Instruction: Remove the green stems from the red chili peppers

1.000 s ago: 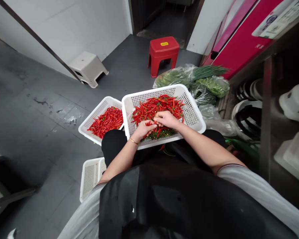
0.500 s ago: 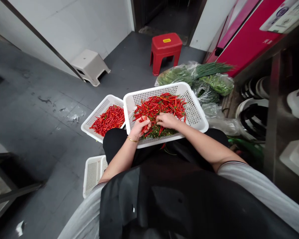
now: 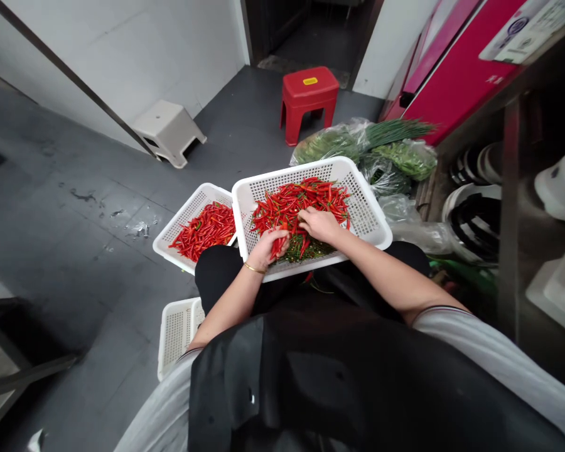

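Note:
A white perforated basket (image 3: 368, 213) rests on my lap, holding a heap of red chilies (image 3: 295, 202) with green stems piled at its near side. My left hand (image 3: 266, 246) is closed around a small bunch of red chilies at the basket's near edge; a thin bracelet circles that wrist. My right hand (image 3: 318, 224) lies on the heap just to the right, fingers curled into the chilies. A second white basket (image 3: 184, 215) on the floor to the left holds more red chilies (image 3: 205, 229).
A third white basket (image 3: 175, 331) lies on the floor by my left side. Bags of green vegetables (image 3: 363, 147) sit beyond the lap basket. A red stool (image 3: 309, 100) and a beige stool (image 3: 168, 130) stand farther off. A metal shelf with bowls (image 3: 471, 210) is at right.
My right hand has shifted slightly away from the left and up onto the heap. My left hand has drawn back toward the near edge with its chilies.

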A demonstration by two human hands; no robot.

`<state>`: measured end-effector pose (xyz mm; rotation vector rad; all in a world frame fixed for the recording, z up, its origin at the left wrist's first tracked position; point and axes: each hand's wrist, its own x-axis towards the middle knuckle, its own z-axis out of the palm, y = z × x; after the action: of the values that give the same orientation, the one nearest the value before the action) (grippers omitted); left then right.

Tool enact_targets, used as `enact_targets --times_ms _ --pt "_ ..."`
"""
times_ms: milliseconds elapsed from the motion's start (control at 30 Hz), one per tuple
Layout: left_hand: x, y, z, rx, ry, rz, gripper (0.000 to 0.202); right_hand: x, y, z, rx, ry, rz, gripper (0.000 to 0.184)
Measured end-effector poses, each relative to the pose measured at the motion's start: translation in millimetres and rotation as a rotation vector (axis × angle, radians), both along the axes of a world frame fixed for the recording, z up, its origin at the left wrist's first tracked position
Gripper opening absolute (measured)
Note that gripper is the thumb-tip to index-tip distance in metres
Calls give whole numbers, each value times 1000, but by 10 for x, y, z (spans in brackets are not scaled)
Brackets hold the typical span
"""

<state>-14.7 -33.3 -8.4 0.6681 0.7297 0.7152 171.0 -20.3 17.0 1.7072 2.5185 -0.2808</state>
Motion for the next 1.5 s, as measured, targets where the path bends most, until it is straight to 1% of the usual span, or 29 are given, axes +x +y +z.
enact_targets --times_ms 67,133,167,200,267,333,400,433,467,500,533,567,633,667,700,767,800,867,967,1033,1100,1200,1267,1300,1367,1433,1500 --pt "-75 48 -11 50 -97 43 28 24 16 -89 -66 -85 108 38" --pt "-124 80 -4 102 -138 110 26 -11 48 -188 -105 -114 226 38" --pt "-138 87 5 115 -139 154 26 -41 75 -226 -117 -111 255 37" --pt "-145 88 16 119 -132 196 27 -68 110 -249 -121 -91 250 34" --pt "-149 81 35 112 -86 256 30 -92 194 -242 -109 45 158 28" --pt "-138 70 38 112 9 271 34 -62 263 -174 -123 324 5 23" --pt "-105 61 23 119 120 241 39 -10 280 -82 -230 639 -103 22" --pt "-77 54 12 122 162 214 42 8 265 -39 -295 761 -122 22" --pt "-43 45 -1 122 187 172 44 15 234 -3 -335 835 -120 22" --pt "-3 34 -12 117 199 119 44 9 194 24 -332 851 -101 22" --pt "39 20 -23 107 206 66 40 -9 147 41 -281 810 -77 20" --pt "80 3 -31 90 212 21 36 -36 99 47 -199 720 -52 19" --pt "145 -30 -40 36 231 -39 32 -96 13 36 -30 465 -3 21" --pt "164 -46 -42 3 243 -48 33 -121 -20 23 25 344 21 23" --pt "175 -60 -42 -31 257 -50 34 -139 -43 9 51 248 43 26" --pt "172 -83 -38 -77 286 -55 34 -153 -65 -11 38 135 56 31" --pt "163 -91 -35 -73 303 -51 34 -150 -65 -12 10 113 32 31" --pt "140 -103 -24 6 344 -46 32 -132 -52 8 -73 138 -55 28" --pt "103 -107 14 182 376 -85 32 -90 -38 64 -198 357 -126 27" --pt "81 -102 52 242 367 -123 32 -67 -59 78 -241 558 -130 30" --pt "63 -95 94 284 343 -157 30 -70 -115 50 -342 803 -183 34" --pt "43 -85 137 363 327 -207 29 -131 -235 -34 -603 1279 -380 41" --pt "31 -82 146 386 314 -231 31 -173 -301 -68 -713 1500 -505 46" --pt "25 -82 146 376 299 -239 31 -180 -320 -67 -737 1543 -532 48" --pt "11 -83 143 318 241 -247 32 -153 -326 -31 -739 1522 -502 49" --pt "-9 -85 140 248 185 -249 33 -86 -301 31 -753 1412 -399 48" --pt "-26 -87 137 209 155 -278 33 -21 -274 90 -803 1243 -276 47"
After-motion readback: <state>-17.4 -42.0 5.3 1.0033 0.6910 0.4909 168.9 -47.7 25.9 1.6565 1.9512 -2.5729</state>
